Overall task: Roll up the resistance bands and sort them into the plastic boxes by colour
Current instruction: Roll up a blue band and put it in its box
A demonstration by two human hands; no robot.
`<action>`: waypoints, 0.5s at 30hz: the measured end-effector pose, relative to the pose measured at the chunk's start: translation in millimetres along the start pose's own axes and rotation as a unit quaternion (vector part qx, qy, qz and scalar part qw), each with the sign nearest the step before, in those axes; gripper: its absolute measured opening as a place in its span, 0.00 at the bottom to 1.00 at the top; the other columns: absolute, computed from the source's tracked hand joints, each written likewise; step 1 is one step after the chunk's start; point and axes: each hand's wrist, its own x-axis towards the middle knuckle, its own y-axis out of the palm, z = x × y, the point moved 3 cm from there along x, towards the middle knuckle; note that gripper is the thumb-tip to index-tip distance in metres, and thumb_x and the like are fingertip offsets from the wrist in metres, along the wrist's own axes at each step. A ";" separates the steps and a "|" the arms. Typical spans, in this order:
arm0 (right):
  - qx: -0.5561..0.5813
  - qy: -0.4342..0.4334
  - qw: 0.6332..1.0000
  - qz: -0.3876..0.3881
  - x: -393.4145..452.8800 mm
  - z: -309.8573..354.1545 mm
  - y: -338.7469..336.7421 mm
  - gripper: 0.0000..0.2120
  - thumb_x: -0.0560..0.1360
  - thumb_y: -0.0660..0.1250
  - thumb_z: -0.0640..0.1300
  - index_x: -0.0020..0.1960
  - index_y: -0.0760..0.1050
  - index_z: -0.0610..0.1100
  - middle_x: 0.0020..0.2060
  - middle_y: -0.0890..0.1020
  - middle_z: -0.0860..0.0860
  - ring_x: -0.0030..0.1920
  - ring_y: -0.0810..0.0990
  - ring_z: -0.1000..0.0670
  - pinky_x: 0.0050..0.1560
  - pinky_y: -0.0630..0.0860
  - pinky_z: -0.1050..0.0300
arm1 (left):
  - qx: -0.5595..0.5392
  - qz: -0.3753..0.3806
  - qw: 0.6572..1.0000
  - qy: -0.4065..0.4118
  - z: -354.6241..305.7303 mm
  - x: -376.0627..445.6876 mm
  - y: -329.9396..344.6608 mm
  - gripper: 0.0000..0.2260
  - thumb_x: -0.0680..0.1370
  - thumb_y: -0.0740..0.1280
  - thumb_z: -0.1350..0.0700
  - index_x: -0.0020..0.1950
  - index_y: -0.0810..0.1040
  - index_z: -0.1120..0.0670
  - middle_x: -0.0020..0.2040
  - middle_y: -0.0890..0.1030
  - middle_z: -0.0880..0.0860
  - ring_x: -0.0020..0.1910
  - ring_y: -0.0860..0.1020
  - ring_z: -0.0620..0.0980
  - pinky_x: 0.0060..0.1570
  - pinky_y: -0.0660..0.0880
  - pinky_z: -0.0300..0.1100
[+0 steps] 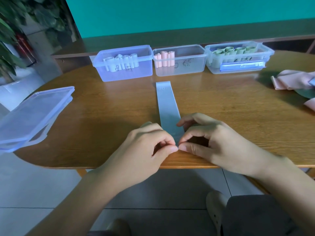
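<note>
A pale blue-grey resistance band (166, 103) lies flat on the wooden table (102, 116), running away from me towards the boxes. My left hand (148, 143) and my right hand (208, 138) both pinch its near end between thumb and fingers. Three clear plastic boxes stand in a row at the back. The left box (125, 63) holds pale blue-white rolls, the middle box (179, 59) holds pink rolls, and the right box (237, 56) holds green rolls.
Stacked box lids (32, 114) overhang the table's left edge. Unrolled pink bands (293, 81) and a green one (305, 94) lie in a heap at the far right. A potted plant (10, 53) stands off the table to the left.
</note>
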 end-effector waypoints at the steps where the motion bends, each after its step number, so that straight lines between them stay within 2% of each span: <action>1: -0.007 -0.004 1.000 -0.005 0.4 0.3 0.3 0.08 0.78 0.67 0.55 0.50 0.84 0.55 0.62 0.73 0.58 0.64 0.74 0.56 0.63 0.73 0.55 | 0.003 -0.004 1.000 0.001 0.7 0.4 0.2 0.12 0.78 0.64 0.43 0.49 0.83 0.47 0.45 0.76 0.39 0.49 0.76 0.41 0.45 0.73 0.32; 5: -0.049 -0.027 0.998 -0.017 -0.2 2.4 2.4 0.11 0.81 0.64 0.53 0.49 0.83 0.51 0.63 0.72 0.55 0.62 0.75 0.55 0.60 0.76 0.52 | 0.009 -0.029 0.999 0.013 1.1 1.4 1.4 0.15 0.80 0.61 0.43 0.50 0.84 0.49 0.46 0.78 0.42 0.48 0.76 0.42 0.46 0.74 0.34; 9: -0.094 -0.051 0.994 -0.025 -1.3 3.7 4.2 0.15 0.82 0.61 0.55 0.50 0.83 0.48 0.63 0.72 0.52 0.60 0.76 0.55 0.55 0.78 0.49 | 0.008 -0.041 0.999 0.031 0.7 -0.4 3.1 0.09 0.81 0.65 0.50 0.50 0.84 0.51 0.48 0.79 0.44 0.49 0.76 0.42 0.48 0.73 0.35; 11: -0.082 -0.047 0.995 -0.039 -1.6 1.9 5.3 0.14 0.81 0.62 0.56 0.50 0.84 0.49 0.62 0.73 0.53 0.59 0.77 0.55 0.54 0.80 0.49 | 0.010 -0.032 0.999 0.036 1.2 -1.8 3.7 0.07 0.82 0.65 0.52 0.51 0.83 0.51 0.48 0.79 0.45 0.49 0.77 0.43 0.49 0.74 0.36; 15: -0.042 -0.012 0.995 -0.086 -0.6 -4.5 4.2 0.09 0.78 0.69 0.54 0.50 0.85 0.51 0.60 0.76 0.55 0.57 0.79 0.58 0.56 0.78 0.54 | 0.014 -0.012 1.000 0.023 2.8 -2.8 3.8 0.08 0.81 0.67 0.49 0.54 0.83 0.50 0.50 0.77 0.44 0.49 0.77 0.43 0.48 0.75 0.36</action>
